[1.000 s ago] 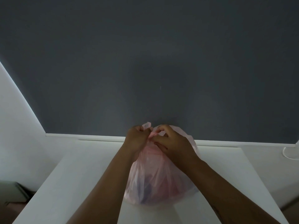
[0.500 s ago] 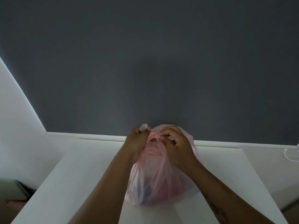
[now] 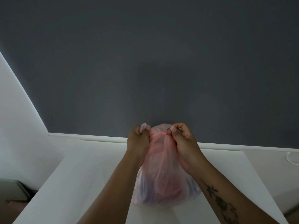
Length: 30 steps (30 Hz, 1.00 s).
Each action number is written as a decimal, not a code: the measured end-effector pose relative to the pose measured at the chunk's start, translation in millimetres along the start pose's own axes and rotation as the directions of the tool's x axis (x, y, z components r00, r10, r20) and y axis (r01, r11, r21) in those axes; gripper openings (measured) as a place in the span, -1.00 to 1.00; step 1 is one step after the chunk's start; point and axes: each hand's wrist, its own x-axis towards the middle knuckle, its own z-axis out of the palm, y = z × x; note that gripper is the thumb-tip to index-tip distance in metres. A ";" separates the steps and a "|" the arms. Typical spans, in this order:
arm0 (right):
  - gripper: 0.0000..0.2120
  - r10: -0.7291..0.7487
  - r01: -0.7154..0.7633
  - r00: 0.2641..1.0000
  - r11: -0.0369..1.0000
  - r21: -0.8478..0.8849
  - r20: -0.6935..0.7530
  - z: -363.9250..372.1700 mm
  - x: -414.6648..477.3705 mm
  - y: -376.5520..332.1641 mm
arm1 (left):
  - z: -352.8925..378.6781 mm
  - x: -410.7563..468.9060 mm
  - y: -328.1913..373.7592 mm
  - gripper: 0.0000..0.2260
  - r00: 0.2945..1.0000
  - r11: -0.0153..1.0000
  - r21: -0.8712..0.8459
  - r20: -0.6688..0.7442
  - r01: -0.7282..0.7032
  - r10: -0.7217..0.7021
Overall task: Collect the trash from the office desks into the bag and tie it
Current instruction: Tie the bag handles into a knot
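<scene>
Pink translucent plastic bag (image 3: 163, 180) sits bottom centre on the white desk (image 3: 80, 175), which bears its weight. Left hand (image 3: 138, 141) and right hand (image 3: 182, 143), apart, each pinch a twisted top end, seemingly to cinch a knot (image 3: 159, 134).

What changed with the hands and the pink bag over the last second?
The left hand and right hand drew apart, each pulling an end of the pink bag sideways, cinching a twisted knot between them. Earlier the right hand lay across the bag's top. Both hands keep gripping the ends; the bag stays on the white desk.
</scene>
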 end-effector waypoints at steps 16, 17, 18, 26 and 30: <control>-0.83 0.144 -0.066 0.980 0.882 0.467 -0.134 -31.9 12.0 -13.3 | -29.5 2.2 -9.6 -0.73 0.975 0.973 -0.225 -0.198 0.055 -0.101; -0.85 0.142 -0.066 0.982 0.877 0.476 -0.126 -30.5 11.9 -16.4 | -27.3 1.3 -8.6 -0.68 0.982 0.981 -0.191 -0.184 0.013 -0.049; -0.86 0.147 -0.076 0.983 0.872 0.484 -0.110 -28.8 12.0 -19.3 | -25.0 0.5 -9.4 -0.63 0.986 0.987 -0.156 -0.169 -0.021 -0.006; -0.83 0.192 -0.130 0.975 0.902 0.411 -0.112 -19.4 15.7 -15.4 | -16.2 -3.0 -14.4 -0.63 0.984 0.987 -0.146 -0.172 -0.065 0.040; -0.87 -0.048 0.018 0.984 0.985 -0.170 -0.171 -21.7 7.9 -14.5 | -17.7 -7.8 -22.0 -0.65 0.991 0.993 -0.058 -0.090 -0.100 0.095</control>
